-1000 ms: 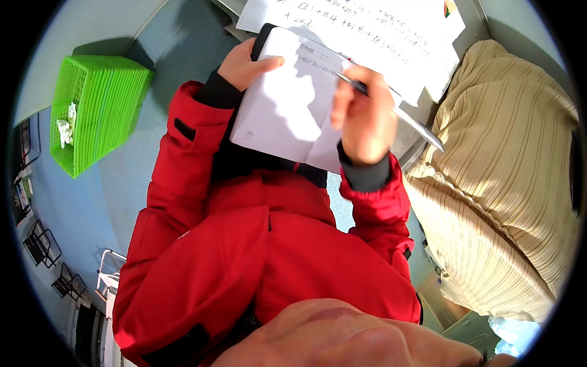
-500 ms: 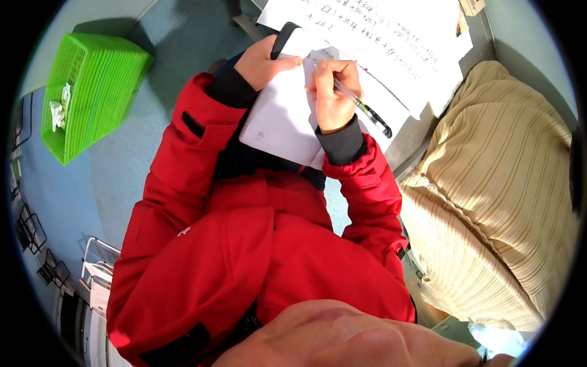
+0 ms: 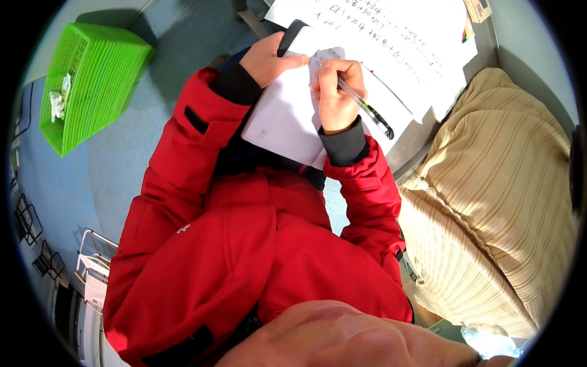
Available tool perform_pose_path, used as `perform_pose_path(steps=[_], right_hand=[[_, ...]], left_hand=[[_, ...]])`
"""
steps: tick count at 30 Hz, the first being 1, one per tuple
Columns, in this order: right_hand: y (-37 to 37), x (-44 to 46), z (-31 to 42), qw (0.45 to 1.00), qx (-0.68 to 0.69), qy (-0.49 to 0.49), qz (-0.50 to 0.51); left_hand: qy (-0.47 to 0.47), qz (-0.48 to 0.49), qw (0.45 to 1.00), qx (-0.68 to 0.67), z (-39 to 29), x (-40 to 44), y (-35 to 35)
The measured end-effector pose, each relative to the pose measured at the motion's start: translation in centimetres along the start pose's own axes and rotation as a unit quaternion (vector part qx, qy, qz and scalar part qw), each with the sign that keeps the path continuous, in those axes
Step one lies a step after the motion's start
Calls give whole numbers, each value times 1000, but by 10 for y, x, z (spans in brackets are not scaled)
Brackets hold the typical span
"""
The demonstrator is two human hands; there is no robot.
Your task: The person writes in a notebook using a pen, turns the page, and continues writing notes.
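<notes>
An open notebook (image 3: 284,119) with white pages lies under both hands, the number 30 near its lower corner. My left hand (image 3: 269,61) grips its left edge, thumb flat on the page and fingers hidden beneath. Beside that hand, a dark rounded piece (image 3: 291,37) shows at the notebook's upper corner; whether it is the cover cannot be told. My right hand (image 3: 340,98) is closed around a clear pen (image 3: 367,109) with a black end, its tip hidden behind the fingers. Small handwriting sits on the page just above this hand, in shadow.
Large sheets of handwritten sums (image 3: 391,37) lie beyond the notebook on the table. Stacked green baskets (image 3: 107,85) stand at left, crumpled white paper inside. A striped beige cover (image 3: 501,177) drapes something bulky at right. Folding chairs (image 3: 95,269) are at lower left.
The view has shifted slightly, so the hands and notebook appear a little farther right. Both hands keep their holds, and the right fingers have barely moved on the page.
</notes>
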State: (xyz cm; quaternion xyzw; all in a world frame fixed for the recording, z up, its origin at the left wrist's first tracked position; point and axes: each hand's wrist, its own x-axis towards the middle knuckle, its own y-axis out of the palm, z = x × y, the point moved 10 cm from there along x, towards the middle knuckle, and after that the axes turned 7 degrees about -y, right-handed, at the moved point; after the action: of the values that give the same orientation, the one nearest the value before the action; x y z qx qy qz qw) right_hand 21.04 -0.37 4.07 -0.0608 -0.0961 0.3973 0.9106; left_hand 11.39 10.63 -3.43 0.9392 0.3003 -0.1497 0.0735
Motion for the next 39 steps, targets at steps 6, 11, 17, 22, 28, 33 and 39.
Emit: perform_pose_path(steps=[6,11,17,22,28,33,39], right_hand=[[-1,0,-3,1000,-1,-2,9],[-4,-1,-4,999,26,19,-12],[-3,0,-1,1000,6,2,-9],[-4,-1,-3,1000,0,-9,-3],[-6,-2,0,1000,-2,-11,-9],[-6,-2,-2,1000,10,2,-12],[-6,-2,-4,1000,-4,3,-12]], left_hand=[[-2,-3,1000,7,-1,0,0],[1,-7,1000,-9,-2,-1,1],[-7,-1,1000,-10,-3,-1,2],[-7,5,1000,-26,2,1,4],[-9,-7,1000,-22,3,1,3],[-16,-2,1000,-8,2,-1,1],[-14,-6,1000,-26,7,1,1]])
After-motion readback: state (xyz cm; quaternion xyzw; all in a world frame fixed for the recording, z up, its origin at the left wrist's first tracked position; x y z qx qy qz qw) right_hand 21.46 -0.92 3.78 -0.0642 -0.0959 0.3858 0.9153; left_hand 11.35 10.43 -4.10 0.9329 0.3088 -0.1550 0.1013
